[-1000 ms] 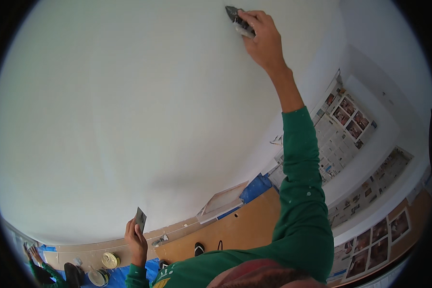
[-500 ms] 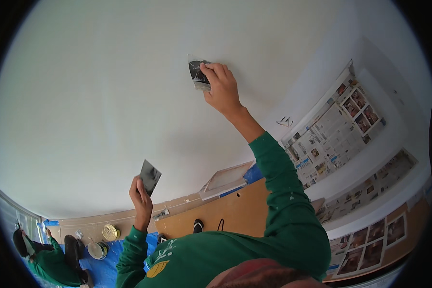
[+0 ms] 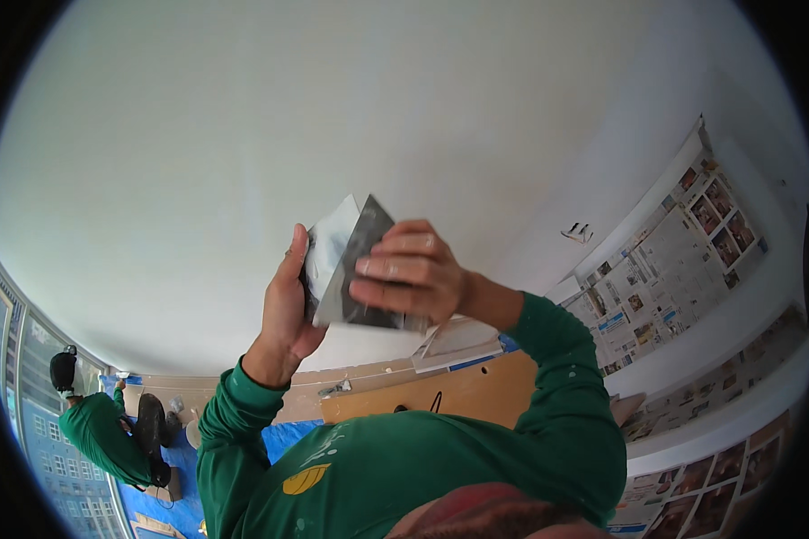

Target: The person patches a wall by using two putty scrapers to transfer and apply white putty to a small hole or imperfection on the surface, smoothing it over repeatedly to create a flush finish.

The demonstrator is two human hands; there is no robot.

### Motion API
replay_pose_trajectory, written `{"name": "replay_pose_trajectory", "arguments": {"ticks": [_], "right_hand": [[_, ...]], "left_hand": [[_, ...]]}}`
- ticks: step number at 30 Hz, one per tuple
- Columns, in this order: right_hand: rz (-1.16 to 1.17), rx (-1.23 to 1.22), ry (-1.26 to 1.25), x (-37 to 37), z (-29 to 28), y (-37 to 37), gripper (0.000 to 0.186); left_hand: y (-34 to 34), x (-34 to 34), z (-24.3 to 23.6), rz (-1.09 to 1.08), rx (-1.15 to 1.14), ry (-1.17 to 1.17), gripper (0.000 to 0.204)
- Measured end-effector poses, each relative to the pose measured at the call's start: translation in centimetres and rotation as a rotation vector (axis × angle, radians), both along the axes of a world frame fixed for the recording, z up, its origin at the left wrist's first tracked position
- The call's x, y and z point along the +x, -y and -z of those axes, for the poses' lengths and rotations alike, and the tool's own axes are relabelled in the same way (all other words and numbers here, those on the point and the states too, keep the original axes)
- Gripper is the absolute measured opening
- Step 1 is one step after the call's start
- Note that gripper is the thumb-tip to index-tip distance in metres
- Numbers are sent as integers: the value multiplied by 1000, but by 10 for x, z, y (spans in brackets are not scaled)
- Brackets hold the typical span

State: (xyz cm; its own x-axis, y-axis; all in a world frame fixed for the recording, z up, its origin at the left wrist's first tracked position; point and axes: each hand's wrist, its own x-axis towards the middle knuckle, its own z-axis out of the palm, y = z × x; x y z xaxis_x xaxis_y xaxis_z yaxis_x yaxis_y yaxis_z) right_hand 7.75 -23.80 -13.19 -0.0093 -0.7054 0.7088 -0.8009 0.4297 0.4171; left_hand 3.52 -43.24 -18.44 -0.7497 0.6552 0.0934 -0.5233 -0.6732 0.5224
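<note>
My right hand [image 3: 413, 274] is closed around a flat grey spreader blade [image 3: 367, 225], its fingers lying across the broad face. Just behind that blade, a second spreader [image 3: 331, 241] shows a face coated with white filler. My left hand [image 3: 283, 301] is closed on this second one, thumb up along its edge; its fingers are mostly hidden behind it. The two spreaders overlap in view and sit close together, perhaps touching. Both are held in front of a smooth off-white wall [image 3: 180, 180].
Newspaper sheets [image 3: 643, 278] cover panels at the right, near bare wires [image 3: 577, 233] on the wall. A wooden board [image 3: 431, 391] lies below, beside blue sheeting [image 3: 288, 437]. A co-worker in green [image 3: 108, 436] is low at the left, by a window [image 3: 54, 431].
My right hand has come down from the wall to meet my left hand, which has risen. The two spreaders are now together, and white filler shows on the left one.
</note>
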Motion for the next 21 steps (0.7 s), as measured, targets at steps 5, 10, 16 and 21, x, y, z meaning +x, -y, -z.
{"name": "replay_pose_trajectory", "arguments": {"ticks": [5,10,16,21], "right_hand": [[384,69,-44,-41,-12,-60,55],[-270,-1143,977,-11,-11,-34,32],[-368,-1577,1800,30,-38,17,24],[-349,-1495,1951,37,-62,19,19]], "left_hand": [[6,-2,-5,-153,44,-150,51],[9,-38,13,-1015,-217,-833,57],[-4,-56,-8,-1658,-144,-1741,62],[6,-71,-5,-1751,-367,-1961,50]]}}
